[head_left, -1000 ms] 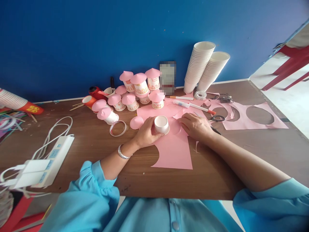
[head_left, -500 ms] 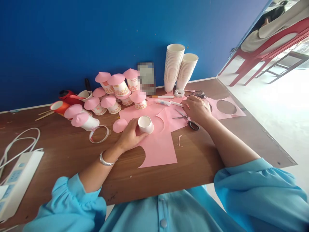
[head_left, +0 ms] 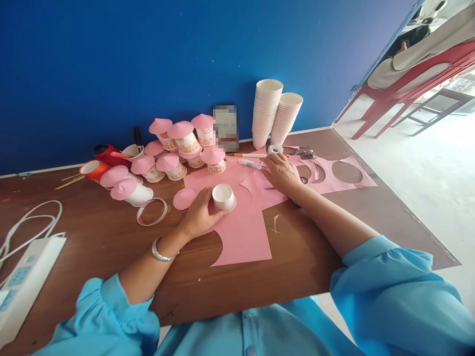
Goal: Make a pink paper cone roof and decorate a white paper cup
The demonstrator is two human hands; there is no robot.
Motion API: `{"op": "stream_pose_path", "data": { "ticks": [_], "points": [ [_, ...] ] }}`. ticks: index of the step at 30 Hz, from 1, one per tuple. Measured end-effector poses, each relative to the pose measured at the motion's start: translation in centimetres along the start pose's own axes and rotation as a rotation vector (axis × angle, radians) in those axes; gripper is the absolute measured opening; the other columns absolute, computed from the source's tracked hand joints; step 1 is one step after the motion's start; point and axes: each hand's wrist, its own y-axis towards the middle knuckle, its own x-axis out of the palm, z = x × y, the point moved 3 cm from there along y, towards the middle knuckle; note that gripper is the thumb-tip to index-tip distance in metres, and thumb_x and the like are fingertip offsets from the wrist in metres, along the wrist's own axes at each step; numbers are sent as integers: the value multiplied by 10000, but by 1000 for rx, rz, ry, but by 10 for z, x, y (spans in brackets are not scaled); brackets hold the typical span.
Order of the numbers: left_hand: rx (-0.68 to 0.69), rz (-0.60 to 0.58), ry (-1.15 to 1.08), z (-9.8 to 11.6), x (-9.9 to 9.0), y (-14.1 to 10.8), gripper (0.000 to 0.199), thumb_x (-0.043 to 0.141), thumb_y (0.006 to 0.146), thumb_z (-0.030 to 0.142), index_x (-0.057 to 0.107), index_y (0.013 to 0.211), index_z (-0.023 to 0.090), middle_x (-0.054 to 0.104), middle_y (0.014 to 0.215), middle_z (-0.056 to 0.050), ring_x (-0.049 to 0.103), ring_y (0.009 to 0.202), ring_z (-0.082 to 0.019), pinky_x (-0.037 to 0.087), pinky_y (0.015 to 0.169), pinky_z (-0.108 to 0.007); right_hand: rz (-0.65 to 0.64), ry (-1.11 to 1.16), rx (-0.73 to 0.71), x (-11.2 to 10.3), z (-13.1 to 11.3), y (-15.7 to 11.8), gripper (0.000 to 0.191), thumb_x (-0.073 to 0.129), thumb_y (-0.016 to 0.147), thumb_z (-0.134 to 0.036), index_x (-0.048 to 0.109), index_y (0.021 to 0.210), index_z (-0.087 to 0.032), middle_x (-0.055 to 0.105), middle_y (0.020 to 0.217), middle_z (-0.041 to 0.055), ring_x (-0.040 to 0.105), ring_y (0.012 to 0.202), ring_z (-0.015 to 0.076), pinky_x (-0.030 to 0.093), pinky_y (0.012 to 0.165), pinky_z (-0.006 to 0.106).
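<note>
My left hand (head_left: 200, 215) is closed around the side of a short white cup (head_left: 223, 198) standing on pink paper (head_left: 245, 237). A pink paper cone (head_left: 184, 199) lies just left of it. My right hand (head_left: 284, 173) is over the pink paper, beside a white glue tube (head_left: 251, 163) and just below a roll of white tape (head_left: 275, 149); its fingers point down, and what they hold, if anything, is hidden. The scissors are mostly covered by the right hand and forearm.
Several cups with pink cone roofs (head_left: 180, 130) stand at the back left, near a paper ring (head_left: 152, 212). Two tall stacks of white cups (head_left: 267, 111) stand by the blue wall. A power strip (head_left: 31, 282) lies far left, a red chair (head_left: 408, 89) at right.
My right hand has moved left, from the end of the white tube's cap to nearer the tape roll, and now covers the scissors. The left hand still holds the cup.
</note>
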Motion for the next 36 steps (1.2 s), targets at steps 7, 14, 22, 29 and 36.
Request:
{"op": "stream_pose_path", "data": {
  "ticks": [7,14,22,29,36],
  "points": [
    [-31,-10,-30,1,-1,-2,430,755,885,408,564,1224,226,708,1206,-109,686,1085,-280,577,929,-449,-57,-29,-62,11,-13,35,336,481,1052,-319,765,1148,-167,689,1216,159,528,1186,313,451,977,426],
    [-18,-5,-21,2,-1,-1,419,760,871,372,566,1212,224,712,1201,-115,688,1080,-293,581,927,-460,-21,-61,43,5,-2,39,399,401,1050,-239,698,1311,-182,679,1266,167,554,1184,328,494,896,436],
    [-20,-8,-51,3,-1,-1,424,750,884,388,559,1228,229,703,1225,-122,677,1109,-295,573,950,-469,-132,-144,159,-9,11,27,332,484,991,-242,768,1124,-135,727,1196,207,645,1123,354,510,834,433],
    [-9,1,-100,-1,2,-4,519,785,855,371,541,1285,211,664,1293,-145,646,1187,-312,548,1016,-500,-129,-132,185,-13,13,16,216,547,940,-166,747,1017,-135,753,1153,198,685,1104,336,510,835,397],
    [133,109,-148,3,-15,-9,814,781,869,431,360,1533,218,555,1417,-191,587,1271,-321,549,995,-476,47,867,116,-39,-24,-12,233,639,933,-413,687,923,-185,677,728,27,603,641,158,474,619,290]
  ]
}}
